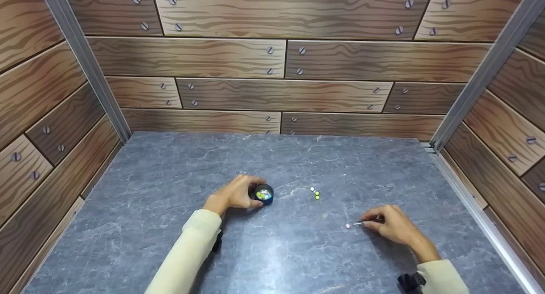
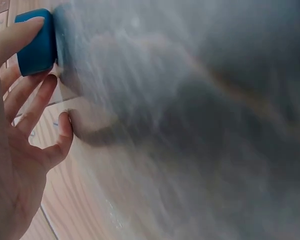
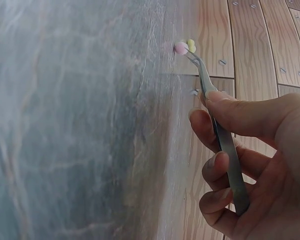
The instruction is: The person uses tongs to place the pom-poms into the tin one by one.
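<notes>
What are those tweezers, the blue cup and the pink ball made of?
Tweezers: probably metal, smooth and grey with a dull sheen along the arms. Blue cup: perhaps plastic, fairly matte, evenly coloured with rounded edges. Pink ball: unclear; its smooth, even surface could be plastic or foam.

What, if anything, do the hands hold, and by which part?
The left hand holds the cup by its outer side. The right hand holds the tweezers by the arms, behind the bent tips.
</notes>
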Demonstrator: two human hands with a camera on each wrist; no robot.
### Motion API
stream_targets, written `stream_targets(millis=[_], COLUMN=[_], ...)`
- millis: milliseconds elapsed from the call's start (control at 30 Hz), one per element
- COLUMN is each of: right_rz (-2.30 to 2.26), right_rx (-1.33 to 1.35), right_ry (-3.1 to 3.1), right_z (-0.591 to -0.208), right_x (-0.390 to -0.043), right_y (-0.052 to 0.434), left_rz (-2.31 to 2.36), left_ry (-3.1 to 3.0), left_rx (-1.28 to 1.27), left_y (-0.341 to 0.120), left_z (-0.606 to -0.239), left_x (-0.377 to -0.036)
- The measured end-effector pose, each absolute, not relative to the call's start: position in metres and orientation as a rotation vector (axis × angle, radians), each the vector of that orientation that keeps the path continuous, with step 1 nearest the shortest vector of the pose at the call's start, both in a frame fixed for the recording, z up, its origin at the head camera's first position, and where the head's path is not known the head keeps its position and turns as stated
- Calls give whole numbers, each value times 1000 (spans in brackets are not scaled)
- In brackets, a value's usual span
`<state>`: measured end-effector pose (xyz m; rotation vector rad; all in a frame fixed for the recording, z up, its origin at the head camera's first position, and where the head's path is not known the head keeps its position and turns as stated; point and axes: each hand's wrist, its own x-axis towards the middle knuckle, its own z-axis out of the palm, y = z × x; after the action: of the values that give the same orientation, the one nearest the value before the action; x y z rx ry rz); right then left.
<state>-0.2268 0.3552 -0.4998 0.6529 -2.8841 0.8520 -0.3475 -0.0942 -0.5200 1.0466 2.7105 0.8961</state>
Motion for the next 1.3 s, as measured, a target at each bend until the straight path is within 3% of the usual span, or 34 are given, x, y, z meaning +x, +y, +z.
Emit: stream_targets(millis=[433,1300], right_rz=[836,901], right_rx=[625,653], right_ry=[-2903,-2869], right_z=[-501,-501], right_x=[-226,-228], right_y=[355,358], left_rz=[690,725], left_ry=[2826,2918], left_rx=[1122,1110], left_y=[-92,-91], left_z=[-521,-523], left_x=[-341,-340])
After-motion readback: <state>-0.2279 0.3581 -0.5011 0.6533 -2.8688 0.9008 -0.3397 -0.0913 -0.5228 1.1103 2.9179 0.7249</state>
